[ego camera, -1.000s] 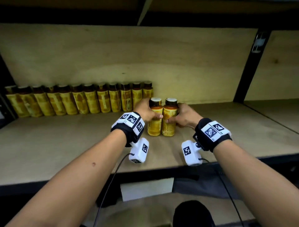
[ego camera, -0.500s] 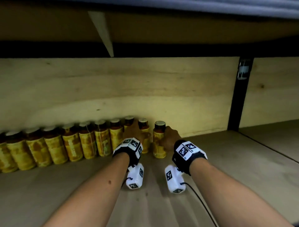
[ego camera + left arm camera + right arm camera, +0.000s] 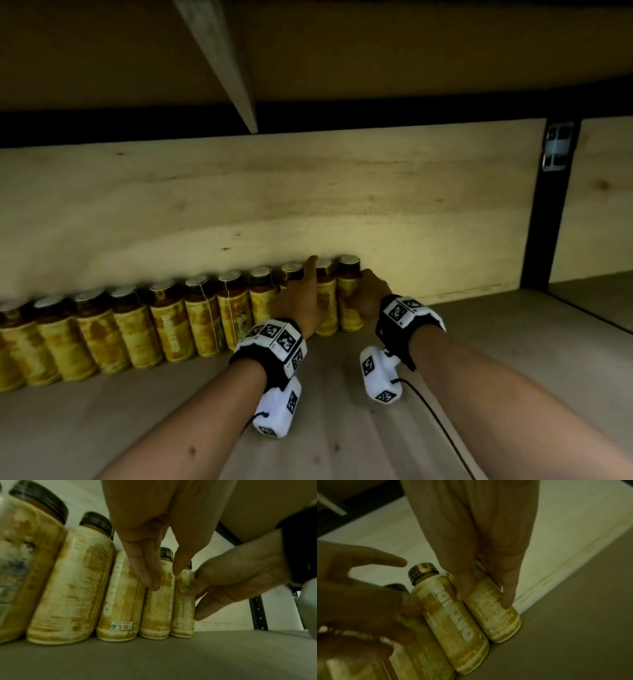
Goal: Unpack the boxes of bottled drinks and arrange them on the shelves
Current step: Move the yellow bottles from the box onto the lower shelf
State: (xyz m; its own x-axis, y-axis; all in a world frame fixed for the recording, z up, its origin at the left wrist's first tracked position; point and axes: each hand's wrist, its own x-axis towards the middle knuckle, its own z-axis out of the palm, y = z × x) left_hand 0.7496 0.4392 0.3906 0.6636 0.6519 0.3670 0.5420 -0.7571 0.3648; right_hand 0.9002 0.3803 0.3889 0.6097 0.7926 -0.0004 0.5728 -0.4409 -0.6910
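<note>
A row of several yellow-labelled bottles with dark caps [image 3: 164, 329] stands along the shelf's back wall. At its right end are two more bottles. My left hand [image 3: 303, 287] lies with straight fingers [image 3: 145, 574] against the second-last bottle [image 3: 157, 608], thumb lifted off it. My right hand [image 3: 366, 291] holds the end bottle [image 3: 496, 618] with thumb and fingers curled round its upper half. Both bottles stand upright on the shelf board [image 3: 445, 342], side by side and touching. In the head view my hands hide most of these two bottles.
The plywood back wall [image 3: 308, 192] is right behind the row. A black upright post [image 3: 548, 212] divides this bay from the one to the right. The shelf above [image 3: 342, 51] hangs low overhead. Bare board runs right of the end bottle and in front of the row.
Both hands have pushed the two bottles from the shelf's front back to the wall, where they now join the row's right end. My left thumb has lifted off its bottle.
</note>
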